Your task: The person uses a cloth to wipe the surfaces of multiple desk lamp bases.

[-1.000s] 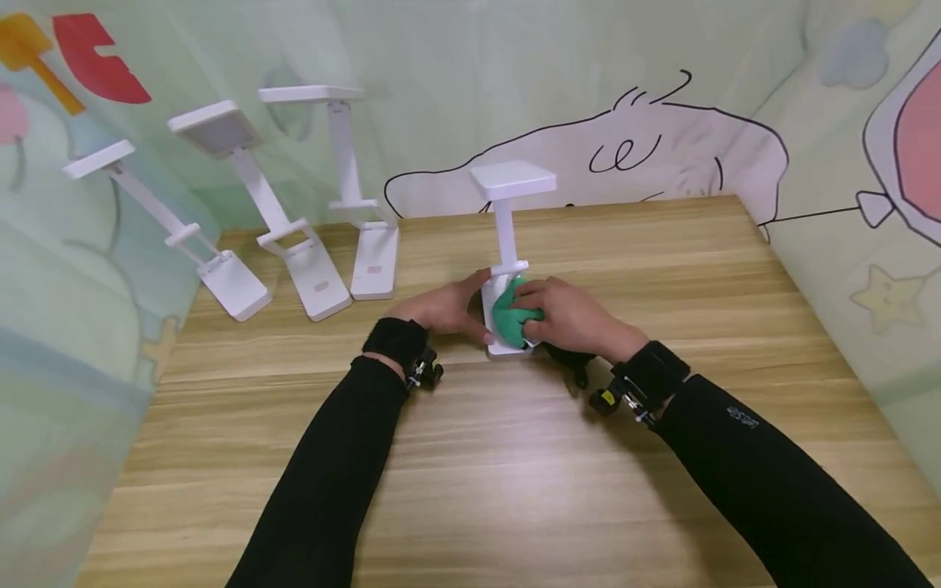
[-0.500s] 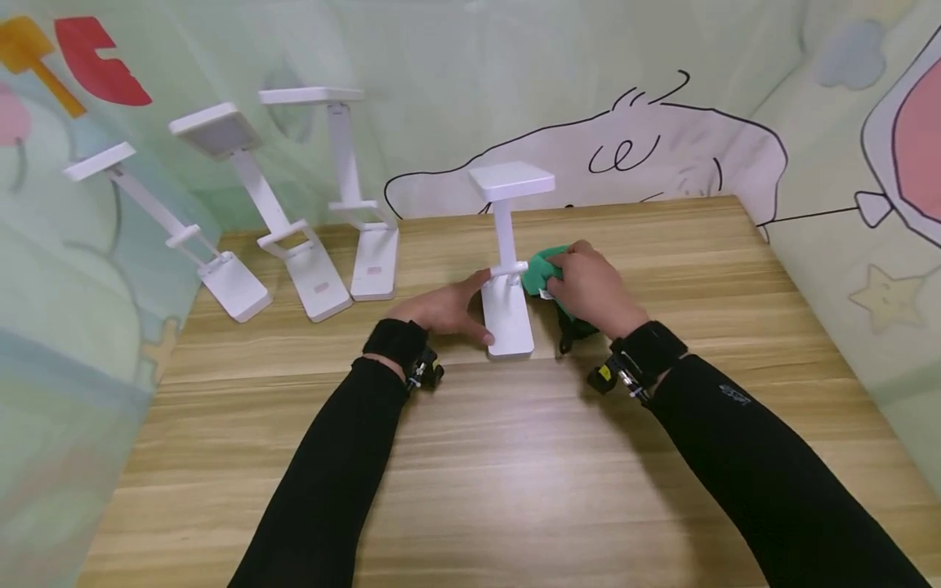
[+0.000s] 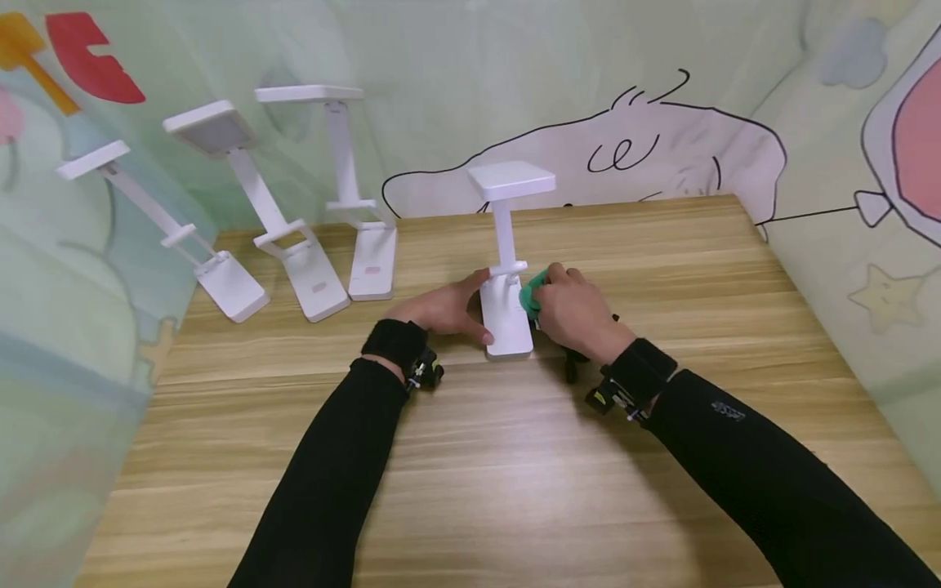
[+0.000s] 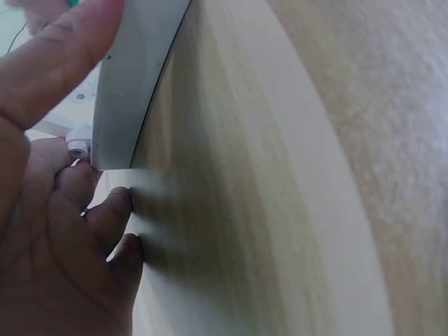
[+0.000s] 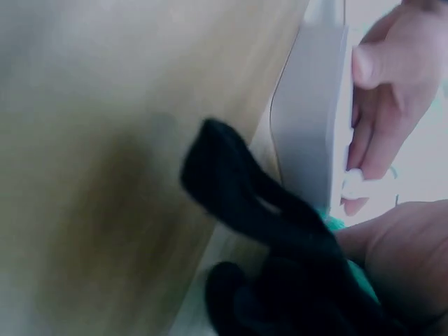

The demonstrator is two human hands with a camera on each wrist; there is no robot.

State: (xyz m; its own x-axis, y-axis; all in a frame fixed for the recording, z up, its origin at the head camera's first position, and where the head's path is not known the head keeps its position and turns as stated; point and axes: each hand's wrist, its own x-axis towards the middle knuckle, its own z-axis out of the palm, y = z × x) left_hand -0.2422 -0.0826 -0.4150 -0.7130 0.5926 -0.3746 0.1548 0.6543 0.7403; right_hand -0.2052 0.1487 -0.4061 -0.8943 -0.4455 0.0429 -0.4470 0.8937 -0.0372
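A white folding desk lamp (image 3: 506, 318) stands upright on the table, its head raised at the back. My left hand (image 3: 444, 309) holds the lamp's base from the left, thumb at the front part of its edge and forefinger by the hinge. In the left wrist view, the other fingers of the left hand (image 4: 77, 231) rest beside the base. My right hand (image 3: 573, 310) grips a bunched green cloth (image 3: 531, 296) at the right edge of the base. Black pieces (image 5: 245, 189) hang below the right hand in the right wrist view; whether they join the cloth is unclear.
To the left stand three more white desk lamps, a near-upright one (image 3: 372, 261), a middle one (image 3: 316, 278) and a leaning-looking one (image 3: 231, 286). The wooden table (image 3: 456, 474) meets a printed curtain (image 3: 456, 98) along its back edge.
The right hand has moved the green cloth off the top of the lamp's base, to the right beside the hinge, then slightly forward along the right edge. The left hand stays put.
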